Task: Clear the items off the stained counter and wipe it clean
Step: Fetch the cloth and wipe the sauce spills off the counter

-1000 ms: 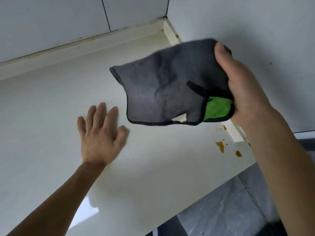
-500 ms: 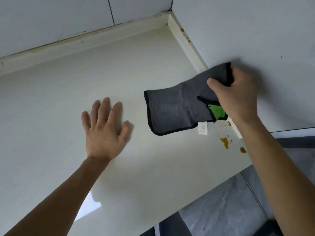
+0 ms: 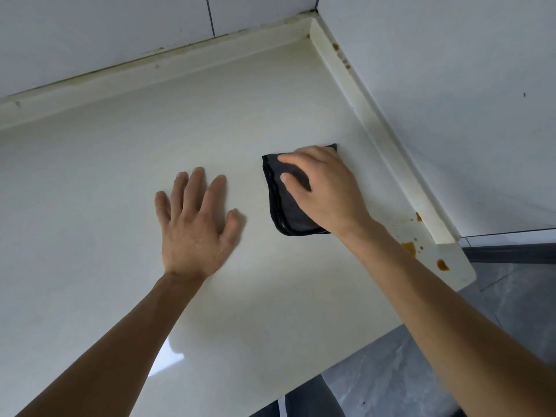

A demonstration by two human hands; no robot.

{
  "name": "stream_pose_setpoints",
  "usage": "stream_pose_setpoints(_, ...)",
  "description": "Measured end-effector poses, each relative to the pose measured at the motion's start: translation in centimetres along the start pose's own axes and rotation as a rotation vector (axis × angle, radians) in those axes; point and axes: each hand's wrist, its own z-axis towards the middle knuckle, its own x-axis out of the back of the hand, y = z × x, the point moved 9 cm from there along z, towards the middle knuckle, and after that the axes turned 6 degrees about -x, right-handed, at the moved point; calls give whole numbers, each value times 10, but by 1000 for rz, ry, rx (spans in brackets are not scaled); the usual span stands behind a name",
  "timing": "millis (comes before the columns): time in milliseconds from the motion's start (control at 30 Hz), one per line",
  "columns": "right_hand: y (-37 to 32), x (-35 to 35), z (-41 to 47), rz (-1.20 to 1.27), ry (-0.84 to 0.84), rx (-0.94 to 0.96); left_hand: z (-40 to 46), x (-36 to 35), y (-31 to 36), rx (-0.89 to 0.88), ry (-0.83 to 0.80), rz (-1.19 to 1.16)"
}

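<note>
A cream counter (image 3: 120, 182) fills the view, bare of items. A dark grey cloth (image 3: 287, 207), folded into a pad, lies flat on it right of centre. My right hand (image 3: 325, 191) presses down on the cloth with its fingers spread over the top. My left hand (image 3: 195, 224) rests palm down on the counter to the cloth's left, fingers apart, holding nothing. Brown stains (image 3: 410, 248) dot the counter's near right corner, a short way right of the cloth, and more brown spots (image 3: 336, 47) mark the right upstand near the back corner.
White tiled walls (image 3: 451, 85) close the counter at the back and on the right, with a raised cream upstand (image 3: 379, 121) along both. The counter's front edge (image 3: 346, 356) runs diagonally at lower right, with grey floor tiles (image 3: 421, 371) below it.
My right hand has brought the cloth down from mid-air onto the counter, where it is now folded smaller and pressed flat. My left hand has stayed in place.
</note>
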Motion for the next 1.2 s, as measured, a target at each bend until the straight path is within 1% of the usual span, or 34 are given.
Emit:
stream_pose_setpoints(67,0,-21,-10,-151,-106,115,0,-1,-1,5,-6,-1)
stream_pose_setpoints(100,3,-35,-19,-240,-165,141,0,-2,-1,8,-12,2)
stream_pose_setpoints(133,8,-45,-26,-314,-188,150,-1,-2,-1,10,-17,3)
stream_pose_setpoints(200,27,-46,-22,-393,-141,121,-1,-2,-1,4,-21,2)
stream_pose_setpoints(233,40,-40,-13,-410,-108,72,-1,-1,-1,1,-19,2)
stream_pose_setpoints(333,80,-17,23,-413,-75,-89,-1,2,3,0,-16,-3)
stream_pose_setpoints(400,86,-13,44,-410,-66,-105,0,3,4,7,-28,-4)
stream_pose_setpoints(567,68,-22,101,-345,-40,-188,-1,3,5,13,-39,-29)
stream_pose_setpoints(667,66,-23,113,-325,-68,-166,0,0,2,8,-32,-38)
stream_pose_setpoints(800,79,-17,65,-319,-44,-143,-1,-3,0,-7,-14,-17)
stream_pose_setpoints(933,100,-2,-35,-335,-4,-212,-2,-6,-1,-6,9,2)
stream_pose_setpoints(1033,112,-2,-99,-386,-15,-240,-1,-8,0,-28,31,28)
stream_pose_setpoints(1100,116,0,-101,-400,-23,-242,0,-8,1,-43,35,42)
stream_pose_setpoints(1200,115,7,-70,-411,9,-282,-2,-6,4,-49,31,54)
